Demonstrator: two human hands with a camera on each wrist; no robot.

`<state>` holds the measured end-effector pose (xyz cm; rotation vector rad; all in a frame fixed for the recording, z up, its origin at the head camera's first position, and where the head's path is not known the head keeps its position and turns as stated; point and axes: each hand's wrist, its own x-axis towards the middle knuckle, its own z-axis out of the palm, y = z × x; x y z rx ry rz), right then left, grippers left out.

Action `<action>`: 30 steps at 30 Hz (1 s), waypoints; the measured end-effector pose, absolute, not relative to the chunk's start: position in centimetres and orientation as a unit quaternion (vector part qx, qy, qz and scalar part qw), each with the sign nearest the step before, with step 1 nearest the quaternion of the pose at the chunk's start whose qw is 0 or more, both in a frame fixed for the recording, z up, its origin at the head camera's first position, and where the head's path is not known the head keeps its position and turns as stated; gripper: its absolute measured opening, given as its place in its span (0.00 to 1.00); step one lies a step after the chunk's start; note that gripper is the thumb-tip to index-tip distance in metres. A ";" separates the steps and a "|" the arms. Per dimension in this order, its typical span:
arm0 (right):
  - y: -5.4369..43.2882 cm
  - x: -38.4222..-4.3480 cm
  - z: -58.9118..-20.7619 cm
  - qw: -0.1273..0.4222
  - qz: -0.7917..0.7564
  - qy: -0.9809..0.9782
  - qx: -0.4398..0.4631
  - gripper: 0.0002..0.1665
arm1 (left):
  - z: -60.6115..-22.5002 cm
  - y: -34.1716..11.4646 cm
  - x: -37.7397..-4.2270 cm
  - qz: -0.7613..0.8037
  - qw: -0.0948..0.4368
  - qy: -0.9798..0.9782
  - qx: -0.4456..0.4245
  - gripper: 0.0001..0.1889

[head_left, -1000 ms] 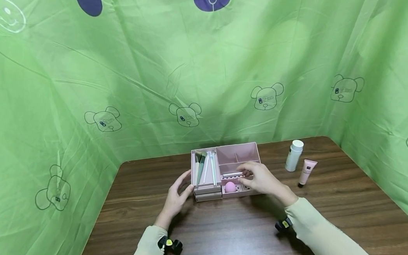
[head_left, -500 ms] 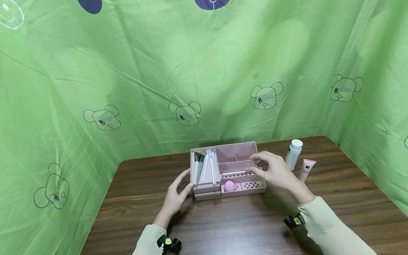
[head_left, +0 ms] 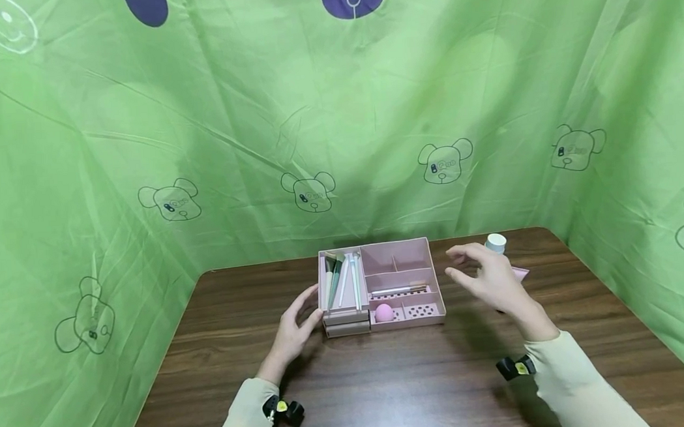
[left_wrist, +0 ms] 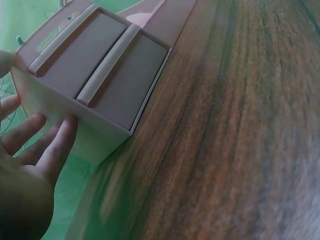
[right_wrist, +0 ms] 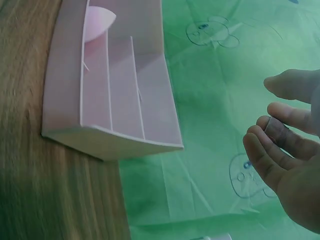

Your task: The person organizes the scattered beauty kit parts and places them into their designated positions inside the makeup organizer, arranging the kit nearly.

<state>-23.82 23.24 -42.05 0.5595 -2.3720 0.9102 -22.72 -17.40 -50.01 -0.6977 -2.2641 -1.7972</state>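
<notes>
A pink desk organizer (head_left: 410,323) stands on the table, with two drawers (left_wrist: 117,75) at its front left. Makeup brushes (head_left: 344,282) lie in its upper left tray. In the middle slot on the right lies a slim brush (head_left: 398,290), and a round pink makeup sponge (head_left: 385,313) sits in the front compartment. My left hand (head_left: 293,331) rests against the organizer's left side, its fingers (left_wrist: 62,140) fairly straight on the panel. To the right of the organizer my right hand (head_left: 490,279) is in the air, fingers loosely bent, holding nothing.
Behind my right hand stands a white bottle (head_left: 496,242), partly hidden. A pink tube (head_left: 520,273) beside it is mostly covered by the hand. The brown wooden table (head_left: 387,380) ends at a green curtain (head_left: 249,226) at the back and sides.
My right hand has let go of the slim brush, now lying in the middle slot, and moved right, out of the organizer toward the bottle and tube. The left hand has stayed in place.
</notes>
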 end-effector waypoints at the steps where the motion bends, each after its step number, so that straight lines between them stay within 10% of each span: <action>1: 23.5 -23.8 -42.0 0.269 0.339 -0.878 0.204 0.18 | -50.0 -17.4 -22.7 -0.601 0.083 -0.760 -0.233 0.26; 30: 29.7 -22.7 -41.3 0.276 0.404 -0.869 0.081 0.20 | -50.2 -17.4 -22.8 -0.591 0.100 -0.762 -0.245 0.26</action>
